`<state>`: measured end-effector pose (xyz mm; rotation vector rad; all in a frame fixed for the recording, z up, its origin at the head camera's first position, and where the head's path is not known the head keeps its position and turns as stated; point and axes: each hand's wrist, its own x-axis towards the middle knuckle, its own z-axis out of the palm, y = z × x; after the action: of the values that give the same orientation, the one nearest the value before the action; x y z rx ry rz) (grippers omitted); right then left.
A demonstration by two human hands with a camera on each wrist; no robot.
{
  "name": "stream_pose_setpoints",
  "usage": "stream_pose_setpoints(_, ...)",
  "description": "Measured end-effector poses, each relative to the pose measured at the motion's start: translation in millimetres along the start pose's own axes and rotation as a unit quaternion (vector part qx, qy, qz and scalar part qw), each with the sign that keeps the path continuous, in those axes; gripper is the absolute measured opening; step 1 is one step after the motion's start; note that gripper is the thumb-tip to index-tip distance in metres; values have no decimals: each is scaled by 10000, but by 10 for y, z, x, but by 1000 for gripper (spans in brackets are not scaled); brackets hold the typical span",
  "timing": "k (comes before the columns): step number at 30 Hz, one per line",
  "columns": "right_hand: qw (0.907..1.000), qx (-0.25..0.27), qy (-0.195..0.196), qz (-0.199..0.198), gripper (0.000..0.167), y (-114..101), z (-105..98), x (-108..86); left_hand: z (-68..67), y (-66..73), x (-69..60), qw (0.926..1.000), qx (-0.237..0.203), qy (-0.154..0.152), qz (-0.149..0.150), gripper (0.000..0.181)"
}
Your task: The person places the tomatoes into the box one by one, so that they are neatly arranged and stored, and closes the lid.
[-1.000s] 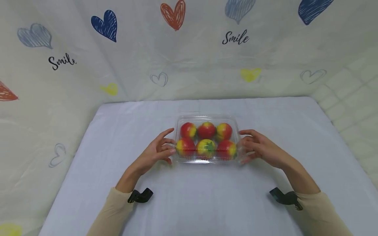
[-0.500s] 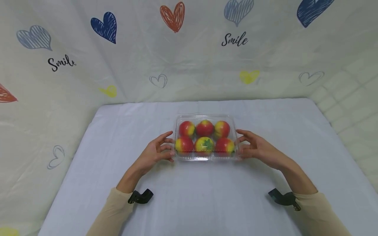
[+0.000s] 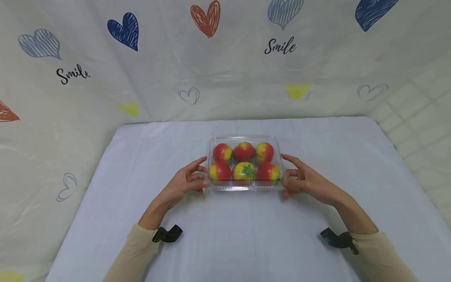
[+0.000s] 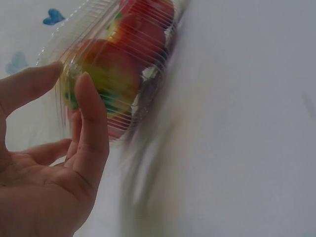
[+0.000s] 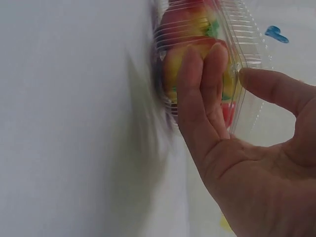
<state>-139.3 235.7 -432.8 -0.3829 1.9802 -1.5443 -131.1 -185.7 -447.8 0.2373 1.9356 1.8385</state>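
A clear plastic clamshell box (image 3: 246, 187) with its lid closed lies in the middle of the white-covered table, long side facing me. Inside sit several round red-and-yellow fruits (image 3: 244, 152) in two rows; the middle one in front shows a green leafy patch. My left hand (image 3: 181, 185) holds the box's left end with bent fingers, thumb and fingertips on its ribbed edge in the left wrist view. My right hand (image 3: 311, 182) holds the right end likewise, fingertips (image 5: 190, 64) against the ribbed side. Some fingers are partly hidden behind each other.
A white cloth (image 3: 225, 235) covers the table, and its far edge meets a hanging sheet (image 3: 232, 62) printed with hearts and the word Smile. Black curved devices (image 3: 168, 234) are strapped at both wrists over beige sleeves.
The box has shifted slightly up and to the left in the head view. Both hands remain at its ends, the right one having moved a little left with it.
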Motion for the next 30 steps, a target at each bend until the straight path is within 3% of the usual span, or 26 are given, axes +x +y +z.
stream_pose_setpoints(4, 9998, -153, -151, -32, 86, 30, 2, -13, -4, -34, -7, 9996, -185, -234, -26, 85)
stream_pose_setpoints(9, 9998, -125, -24, -173, 86, 53, 23, 18, -10, -50, -19, 9989, -260, -386, -11, 87)
stream_pose_setpoints(19, 9983, 74, 327, -470, 83, 93, 65, 36, 19, -28, -28, 9992, -78, -381, -49, 84)
stream_pose_setpoints(30, 9958, 159, 435, -785, 80, 126, 128, 35, 26, -47, -13, 9996, 35, -241, -107, 83)
